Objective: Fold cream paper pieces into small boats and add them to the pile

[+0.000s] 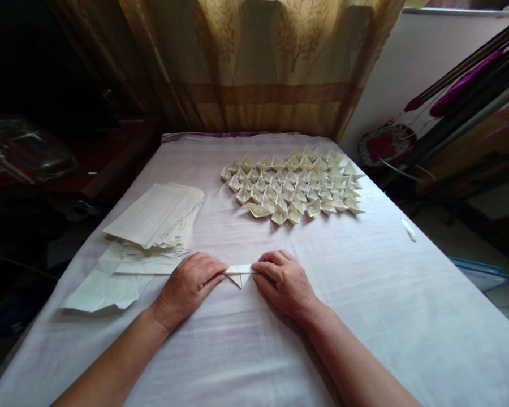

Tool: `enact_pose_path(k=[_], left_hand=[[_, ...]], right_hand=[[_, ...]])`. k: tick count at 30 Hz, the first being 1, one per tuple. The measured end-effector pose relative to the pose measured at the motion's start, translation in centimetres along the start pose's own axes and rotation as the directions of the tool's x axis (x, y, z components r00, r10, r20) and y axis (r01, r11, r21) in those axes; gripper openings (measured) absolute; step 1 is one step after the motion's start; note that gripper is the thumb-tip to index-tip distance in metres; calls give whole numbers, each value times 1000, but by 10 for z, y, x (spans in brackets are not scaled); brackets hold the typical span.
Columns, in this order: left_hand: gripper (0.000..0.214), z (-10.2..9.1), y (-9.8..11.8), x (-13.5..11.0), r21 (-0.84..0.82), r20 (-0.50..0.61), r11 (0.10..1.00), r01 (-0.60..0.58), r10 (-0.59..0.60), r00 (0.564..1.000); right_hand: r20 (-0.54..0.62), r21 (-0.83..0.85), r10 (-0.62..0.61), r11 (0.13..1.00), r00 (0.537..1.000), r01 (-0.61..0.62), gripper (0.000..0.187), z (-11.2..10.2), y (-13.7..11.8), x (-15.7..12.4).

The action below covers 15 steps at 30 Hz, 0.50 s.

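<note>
Looks like a creasing step to me: left hand (195,278) and right hand (285,281) each pinch one end of a small folded paper (240,269) between them, mid-table, triangle tip toward the person. I'd say the next move calls for even, light pressure. Paper stack (155,215) sits left, folded pieces (289,185) cluster beyond, cloth-covered table (377,316), gold patterned curtain (254,62) behind.

Both hands (193,281) (286,282) pinching, forearms (121,353) angled inward
</note>
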<state>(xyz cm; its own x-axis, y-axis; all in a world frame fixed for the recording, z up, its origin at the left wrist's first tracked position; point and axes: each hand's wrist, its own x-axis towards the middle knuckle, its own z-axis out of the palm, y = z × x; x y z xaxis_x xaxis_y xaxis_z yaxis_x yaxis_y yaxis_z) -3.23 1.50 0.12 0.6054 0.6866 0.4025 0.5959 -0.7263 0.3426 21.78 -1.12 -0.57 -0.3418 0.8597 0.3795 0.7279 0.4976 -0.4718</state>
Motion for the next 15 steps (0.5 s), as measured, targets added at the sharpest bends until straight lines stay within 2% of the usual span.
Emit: enact_pose_path(k=[5,10,15], left_hand=[[15,-2,-4,3,-69,27,998,9,-7,1000],[14,2,-1,2,-43,-30,998,42,-43,999],[12,6,3,6,-40,-19,994,99,-100,995]], right_hand=[[14,2,9,1000,1000,-10,14,1,2,0],[8,5,12,1000,1000,-12,13,2,2,-1],[14,9,15,1000,1000,-15,14,1,1,0]])
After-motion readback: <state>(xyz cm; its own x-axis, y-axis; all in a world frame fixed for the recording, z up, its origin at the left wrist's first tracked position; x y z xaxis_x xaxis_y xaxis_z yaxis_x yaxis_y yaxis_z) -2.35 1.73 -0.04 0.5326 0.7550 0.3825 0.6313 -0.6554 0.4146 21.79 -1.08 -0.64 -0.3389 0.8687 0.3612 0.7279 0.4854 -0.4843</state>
